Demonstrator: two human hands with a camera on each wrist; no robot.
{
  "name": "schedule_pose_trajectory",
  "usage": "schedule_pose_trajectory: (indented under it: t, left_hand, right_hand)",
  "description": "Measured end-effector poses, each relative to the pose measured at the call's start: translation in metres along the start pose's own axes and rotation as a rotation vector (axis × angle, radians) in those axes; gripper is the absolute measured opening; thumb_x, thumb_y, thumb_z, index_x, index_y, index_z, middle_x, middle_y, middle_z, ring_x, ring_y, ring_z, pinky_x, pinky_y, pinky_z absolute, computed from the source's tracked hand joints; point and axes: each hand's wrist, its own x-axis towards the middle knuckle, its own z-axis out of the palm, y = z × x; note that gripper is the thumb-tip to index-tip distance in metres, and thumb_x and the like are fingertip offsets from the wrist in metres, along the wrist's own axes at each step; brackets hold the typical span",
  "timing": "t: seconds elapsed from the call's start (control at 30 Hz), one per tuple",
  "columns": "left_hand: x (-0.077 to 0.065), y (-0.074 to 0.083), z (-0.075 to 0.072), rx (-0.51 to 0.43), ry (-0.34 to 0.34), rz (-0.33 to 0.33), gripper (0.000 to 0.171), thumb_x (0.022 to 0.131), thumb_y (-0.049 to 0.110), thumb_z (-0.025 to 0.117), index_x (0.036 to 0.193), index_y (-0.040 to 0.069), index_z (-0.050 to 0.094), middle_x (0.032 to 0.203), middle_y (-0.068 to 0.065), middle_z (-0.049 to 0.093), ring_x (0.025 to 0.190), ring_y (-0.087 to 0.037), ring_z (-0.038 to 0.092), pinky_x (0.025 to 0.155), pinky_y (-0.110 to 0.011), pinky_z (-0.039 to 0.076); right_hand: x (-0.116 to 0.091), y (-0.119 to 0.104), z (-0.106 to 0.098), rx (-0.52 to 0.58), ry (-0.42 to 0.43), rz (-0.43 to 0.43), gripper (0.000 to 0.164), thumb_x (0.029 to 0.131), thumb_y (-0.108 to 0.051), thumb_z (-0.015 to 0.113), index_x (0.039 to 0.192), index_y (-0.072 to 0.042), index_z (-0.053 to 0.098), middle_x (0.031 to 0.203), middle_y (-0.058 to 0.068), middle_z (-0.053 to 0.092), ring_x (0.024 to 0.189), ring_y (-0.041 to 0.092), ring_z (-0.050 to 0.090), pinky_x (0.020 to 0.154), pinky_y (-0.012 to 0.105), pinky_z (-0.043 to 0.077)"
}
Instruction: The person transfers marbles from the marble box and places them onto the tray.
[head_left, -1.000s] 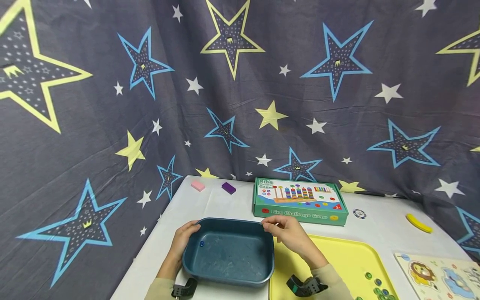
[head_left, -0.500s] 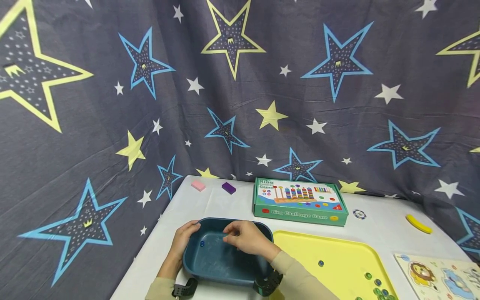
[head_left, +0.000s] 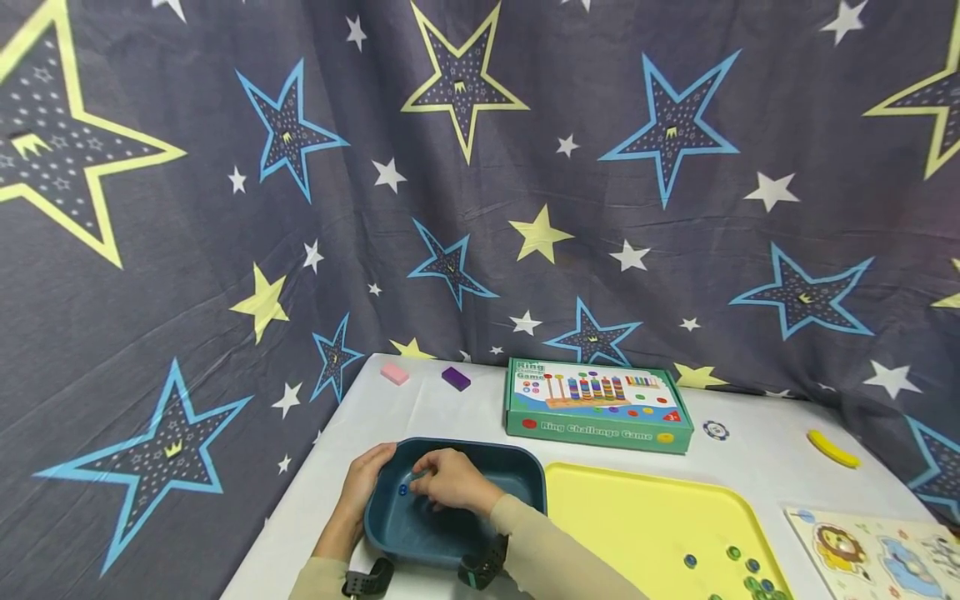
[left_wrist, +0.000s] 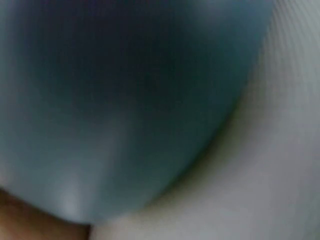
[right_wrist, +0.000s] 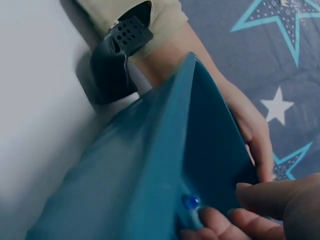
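A dark teal rectangular tub [head_left: 442, 542] stands in front of the person. The left hand [head_left: 362, 487] grips its left wall, fingers along the outside in the right wrist view. Inside, close above the floor, is the right hand [head_left: 453, 482], thumb and fingers bent and slightly parted. One blue marble [head_left: 402, 490] lies in the tub by the right fingertips; the right wrist view has this marble [right_wrist: 190, 202] just beyond them. The tub's blurred outer side [left_wrist: 100, 150] fills most of the left wrist view.
Right of the tub lies a yellow tray [head_left: 600, 500] with several green and blue marbles [head_left: 757, 587]. Behind are a green game box [head_left: 600, 432], purple block [head_left: 456, 378] and pink block [head_left: 394, 373]. Farther right lie a chip [head_left: 716, 430], toy banana [head_left: 834, 448] and animal board [head_left: 877, 546].
The right hand has moved left from the tub's right rim to the blue marble inside. On the yellow tray, another marble has rolled right and toward the person. The left hand keeps its grip.
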Motion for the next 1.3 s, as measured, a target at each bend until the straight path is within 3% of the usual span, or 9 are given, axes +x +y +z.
schedule_pose_trajectory:
  t: [0.27,0.4,0.53,0.73,0.93,1.3]
  left_hand:
    - [-0.006,0.007,0.001,-0.073,-0.049,-0.011,0.034,0.093,0.024,0.049,0.11,-0.004,0.058,0.098,-0.009,0.063,0.088,-0.018,0.06,0.075,-0.032,0.049]
    - [-0.011,0.013,0.002,-0.095,-0.067,-0.014,0.034,0.093,0.022,0.047,0.111,-0.005,0.057,0.1,-0.012,0.063,0.093,-0.025,0.06,0.077,-0.035,0.049]
    - [-0.009,0.008,0.001,-0.133,-0.068,-0.028,0.035,0.093,0.023,0.049,0.11,-0.005,0.057,0.101,-0.015,0.062,0.096,-0.03,0.058,0.077,-0.037,0.049]
    - [-0.003,-0.002,0.002,-0.13,-0.036,0.001,0.041,0.089,0.03,0.054,0.109,-0.005,0.058,0.099,-0.014,0.063,0.09,-0.024,0.06,0.074,-0.034,0.049]
    - [-0.006,0.006,0.003,-0.122,-0.026,-0.004,0.034,0.091,0.021,0.051,0.109,-0.007,0.058,0.096,-0.011,0.064,0.088,-0.02,0.06,0.075,-0.033,0.049]
    - [0.0,-0.003,0.001,-0.088,-0.009,0.004,0.037,0.091,0.025,0.052,0.109,-0.006,0.058,0.096,-0.009,0.064,0.087,-0.015,0.059,0.074,-0.029,0.048]
  right_hand:
    - [0.01,0.003,0.016,-0.015,0.007,0.042,0.03,0.078,-0.009,0.067,0.104,0.004,0.058,0.067,0.004,0.062,0.054,0.023,0.06,0.045,0.032,0.048]
    - [0.015,0.008,0.023,0.005,0.018,0.059,0.031,0.077,-0.006,0.067,0.104,0.005,0.057,0.065,0.007,0.06,0.051,0.022,0.059,0.044,0.031,0.048]
    - [0.02,0.012,0.029,0.022,0.026,0.052,0.03,0.074,-0.003,0.069,0.101,0.005,0.06,0.062,0.009,0.059,0.047,0.019,0.057,0.043,0.03,0.047]
    - [0.023,0.015,0.035,-0.084,0.082,0.0,0.021,0.071,-0.001,0.071,0.09,0.002,0.063,0.055,0.0,0.055,0.037,0.013,0.054,0.038,0.026,0.044]
    - [0.026,0.017,0.037,-0.125,0.096,-0.032,0.01,0.07,-0.001,0.072,0.074,-0.002,0.063,0.06,-0.003,0.054,0.036,0.009,0.051,0.036,0.025,0.043]
    - [0.023,0.015,0.036,-0.196,0.09,-0.05,0.011,0.071,-0.005,0.07,0.065,-0.008,0.062,0.054,-0.005,0.053,0.035,0.005,0.05,0.037,0.023,0.043]
